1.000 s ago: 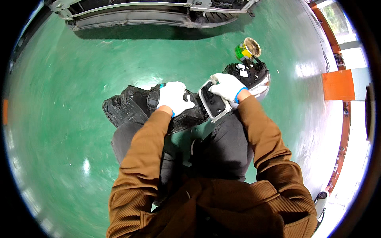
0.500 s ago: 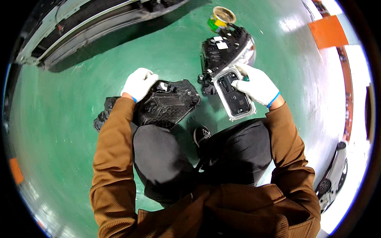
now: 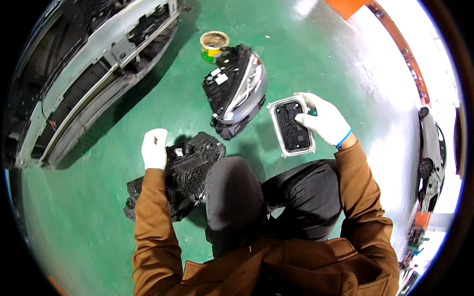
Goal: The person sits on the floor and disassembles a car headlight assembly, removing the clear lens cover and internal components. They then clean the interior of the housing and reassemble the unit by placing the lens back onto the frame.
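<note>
Both my hands wear white gloves with blue cuffs. My right hand (image 3: 323,118) grips a rectangular black module (image 3: 291,129) with a silver rim, its thumb lying across the face. My left hand (image 3: 154,148) is closed, fingers curled, beside a battered black plastic housing (image 3: 192,172) low left of my knees; whatever it holds is hidden. Between and beyond my hands lies a headlamp assembly (image 3: 237,96) with a clear lens, black back and white labels, apart from the module.
A large car front-end piece (image 3: 106,74) lies at upper left. An open can (image 3: 212,54) with yellow and green sides stands behind the headlamp. A silver car (image 3: 429,158) is at the far right. My bent knees (image 3: 232,197) are close below the parts, on green floor (image 3: 74,212).
My hands have moved apart. The module in my right hand is now clear of the headlamp, held farther right. My left hand has moved outward. The view has also swung.
</note>
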Demonstrator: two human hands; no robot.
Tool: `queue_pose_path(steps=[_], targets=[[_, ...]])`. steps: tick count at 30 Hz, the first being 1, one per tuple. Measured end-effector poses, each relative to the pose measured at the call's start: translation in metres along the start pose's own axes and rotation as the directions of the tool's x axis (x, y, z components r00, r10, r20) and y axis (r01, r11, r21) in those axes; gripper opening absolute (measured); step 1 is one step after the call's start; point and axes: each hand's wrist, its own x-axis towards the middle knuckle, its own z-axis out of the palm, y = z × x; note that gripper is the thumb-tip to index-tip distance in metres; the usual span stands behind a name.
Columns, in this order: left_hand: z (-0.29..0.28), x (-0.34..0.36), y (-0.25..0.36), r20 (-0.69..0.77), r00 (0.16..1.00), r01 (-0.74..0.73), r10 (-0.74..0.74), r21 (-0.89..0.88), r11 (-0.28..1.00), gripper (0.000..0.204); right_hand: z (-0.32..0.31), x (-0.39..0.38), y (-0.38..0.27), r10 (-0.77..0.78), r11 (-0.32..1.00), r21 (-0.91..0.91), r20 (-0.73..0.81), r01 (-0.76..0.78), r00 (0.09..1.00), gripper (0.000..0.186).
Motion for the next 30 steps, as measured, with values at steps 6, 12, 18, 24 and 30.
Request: queue_pose_path(steps=[6,12,18,24,30], targets=[[0.043,-0.019,0.074,-0.108,0.989,0.078,-0.098,-0.176,0.981,0.022,-0.083,0.006,0.031,0.192,0.974,0.134,-0.065,-0.182,0.979,0.061],[0.09,-0.043,0.076,-0.082,0.997,-0.022,0.013,-0.11,0.994,0.021,-0.112,0.054,0.123,0.301,0.942,0.175,-0.068,-0.286,0.951,0.057],[0.145,-0.04,0.065,-0.115,0.986,0.1,-0.122,-0.18,0.979,0.02,-0.083,0.15,0.273,0.329,0.911,0.231,0.092,-0.341,0.94,0.033],[0.149,-0.038,0.067,-0.186,0.917,0.343,-0.353,-0.086,0.935,0.024,-0.021,0.235,0.392,0.452,0.873,0.088,0.217,-0.479,0.865,0.028],[0.148,-0.065,0.091,-0.254,0.856,0.449,-0.45,-0.067,0.891,0.022,0.041,0.29,0.498,0.476,0.786,0.199,0.41,-0.585,0.778,0.031]])
